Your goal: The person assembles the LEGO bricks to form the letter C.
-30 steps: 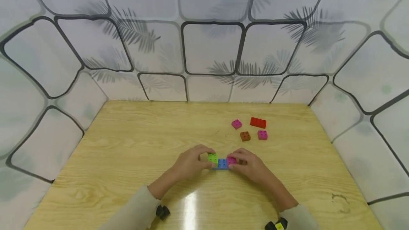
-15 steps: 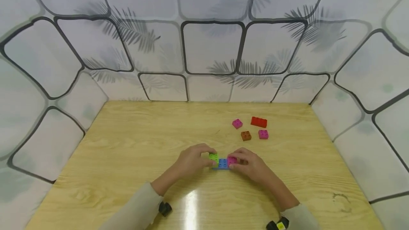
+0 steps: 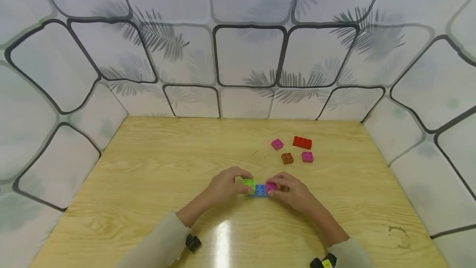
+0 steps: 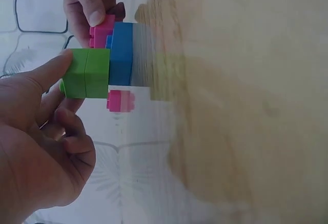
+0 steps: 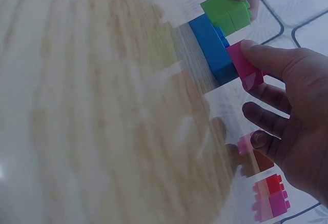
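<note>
A long blue brick (image 3: 260,190) lies on the table between the two hands, studs up. At its left end, two stacked green bricks (image 4: 84,73) stick out a little past the end of the blue one. My left hand (image 3: 224,185) pinches this green stack between thumb and fingers. On the right end sits a pink brick (image 5: 243,64), which my right hand (image 3: 291,191) pinches with the thumb on the near side and fingers on the far side. The blue studs between the green and the pink show uncovered in the head view.
Beyond the right hand lie loose bricks: two pink bricks (image 3: 277,144), a brown brick (image 3: 287,158) and a longer red brick (image 3: 302,142). The wooden table (image 3: 167,148) meets patterned walls (image 3: 245,57) at the back and both sides.
Both hands keep their hold on the green and pink bricks, with hardly any movement. The whole head view has shifted very slightly.
</note>
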The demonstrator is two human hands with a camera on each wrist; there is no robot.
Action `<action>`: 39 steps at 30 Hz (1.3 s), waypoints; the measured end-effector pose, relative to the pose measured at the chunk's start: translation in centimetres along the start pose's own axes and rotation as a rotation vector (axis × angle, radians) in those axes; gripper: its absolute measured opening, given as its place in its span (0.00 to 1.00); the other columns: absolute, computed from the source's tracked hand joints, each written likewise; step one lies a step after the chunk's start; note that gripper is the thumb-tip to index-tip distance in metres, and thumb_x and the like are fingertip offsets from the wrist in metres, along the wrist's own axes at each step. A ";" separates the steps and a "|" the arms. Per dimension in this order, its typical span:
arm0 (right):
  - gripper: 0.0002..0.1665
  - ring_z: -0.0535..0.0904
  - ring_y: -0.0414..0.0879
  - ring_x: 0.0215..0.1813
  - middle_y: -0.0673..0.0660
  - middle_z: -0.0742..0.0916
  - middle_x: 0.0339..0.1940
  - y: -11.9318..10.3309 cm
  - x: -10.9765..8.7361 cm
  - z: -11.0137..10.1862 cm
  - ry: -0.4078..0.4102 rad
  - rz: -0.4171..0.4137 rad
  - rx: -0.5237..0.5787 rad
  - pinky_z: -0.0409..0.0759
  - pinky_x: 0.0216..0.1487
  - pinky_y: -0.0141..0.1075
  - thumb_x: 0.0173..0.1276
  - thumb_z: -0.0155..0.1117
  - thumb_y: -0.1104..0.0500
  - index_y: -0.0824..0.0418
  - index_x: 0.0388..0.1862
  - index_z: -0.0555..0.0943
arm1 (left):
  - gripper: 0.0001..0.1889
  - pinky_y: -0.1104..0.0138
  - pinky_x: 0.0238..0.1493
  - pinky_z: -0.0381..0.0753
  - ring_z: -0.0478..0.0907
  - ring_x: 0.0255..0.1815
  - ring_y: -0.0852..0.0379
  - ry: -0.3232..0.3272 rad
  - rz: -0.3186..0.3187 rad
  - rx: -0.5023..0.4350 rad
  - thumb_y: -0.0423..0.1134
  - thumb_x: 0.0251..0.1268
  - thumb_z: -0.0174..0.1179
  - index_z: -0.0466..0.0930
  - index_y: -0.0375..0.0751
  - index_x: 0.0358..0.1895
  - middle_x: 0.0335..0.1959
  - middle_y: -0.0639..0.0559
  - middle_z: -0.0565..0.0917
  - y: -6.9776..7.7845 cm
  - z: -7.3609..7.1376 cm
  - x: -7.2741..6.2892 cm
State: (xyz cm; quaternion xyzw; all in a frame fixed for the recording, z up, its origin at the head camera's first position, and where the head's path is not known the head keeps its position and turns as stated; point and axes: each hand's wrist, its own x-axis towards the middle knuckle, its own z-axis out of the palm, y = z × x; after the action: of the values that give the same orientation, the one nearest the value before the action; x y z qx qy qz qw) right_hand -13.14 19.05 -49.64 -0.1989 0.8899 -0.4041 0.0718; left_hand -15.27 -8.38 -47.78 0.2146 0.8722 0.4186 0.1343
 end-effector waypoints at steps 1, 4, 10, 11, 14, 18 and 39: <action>0.21 0.75 0.42 0.47 0.42 0.82 0.51 0.0 0.0 0.0 0.001 0.002 0.001 0.76 0.47 0.33 0.70 0.67 0.43 0.47 0.58 0.84 | 0.19 0.64 0.32 0.78 0.76 0.38 0.59 -0.012 -0.005 -0.024 0.56 0.63 0.68 0.83 0.61 0.56 0.54 0.63 0.82 -0.1 0.0 0.0; 0.20 0.75 0.42 0.46 0.42 0.82 0.51 0.0 -0.1 0.1 0.005 0.000 0.003 0.76 0.47 0.32 0.69 0.67 0.43 0.46 0.58 0.84 | 0.20 0.62 0.35 0.79 0.76 0.41 0.58 -0.046 -0.021 -0.086 0.57 0.63 0.68 0.82 0.63 0.57 0.57 0.63 0.81 -0.6 0.0 0.1; 0.20 0.75 0.42 0.46 0.42 0.82 0.51 0.1 -0.1 0.0 0.004 -0.001 -0.013 0.76 0.47 0.33 0.70 0.67 0.43 0.45 0.58 0.85 | 0.18 0.64 0.35 0.76 0.74 0.37 0.57 -0.091 0.019 -0.147 0.54 0.71 0.61 0.82 0.54 0.59 0.54 0.60 0.82 -0.9 -0.6 1.5; 0.20 0.75 0.42 0.46 0.43 0.82 0.51 0.1 -0.1 0.0 0.005 0.001 -0.015 0.76 0.47 0.33 0.70 0.67 0.43 0.45 0.58 0.85 | 0.19 0.64 0.35 0.76 0.74 0.35 0.57 -0.089 0.029 -0.148 0.53 0.72 0.60 0.82 0.52 0.60 0.53 0.60 0.83 -0.8 -0.7 1.9; 0.20 0.75 0.42 0.46 0.43 0.82 0.51 0.2 -0.1 -0.1 0.009 0.004 -0.014 0.76 0.47 0.33 0.70 0.67 0.44 0.46 0.58 0.85 | 0.20 0.63 0.37 0.76 0.74 0.37 0.57 -0.074 0.042 -0.128 0.54 0.74 0.58 0.81 0.50 0.61 0.52 0.60 0.83 -0.6 -0.6 3.1; 0.20 0.75 0.41 0.46 0.43 0.82 0.51 0.2 -0.1 0.0 0.005 -0.012 -0.007 0.76 0.46 0.32 0.70 0.67 0.44 0.47 0.58 0.85 | 0.21 0.61 0.42 0.77 0.76 0.43 0.56 -0.067 0.044 -0.093 0.55 0.73 0.59 0.81 0.50 0.62 0.53 0.59 0.83 -0.3 -0.3 5.1; 0.20 0.76 0.41 0.48 0.42 0.82 0.52 0.2 -0.1 -0.1 0.003 -0.044 0.014 0.78 0.51 0.34 0.70 0.67 0.45 0.49 0.57 0.85 | 0.25 0.59 0.60 0.76 0.76 0.61 0.56 -0.184 0.149 0.027 0.52 0.70 0.63 0.77 0.50 0.67 0.58 0.56 0.81 1.1 2.3 14.9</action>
State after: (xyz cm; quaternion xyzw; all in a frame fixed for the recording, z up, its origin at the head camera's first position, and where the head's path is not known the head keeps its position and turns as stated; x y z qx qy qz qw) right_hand -13.16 19.21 -49.73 -0.2172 0.8826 -0.4121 0.0628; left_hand -27.02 1.00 -49.16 0.3181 0.8434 0.3942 0.1792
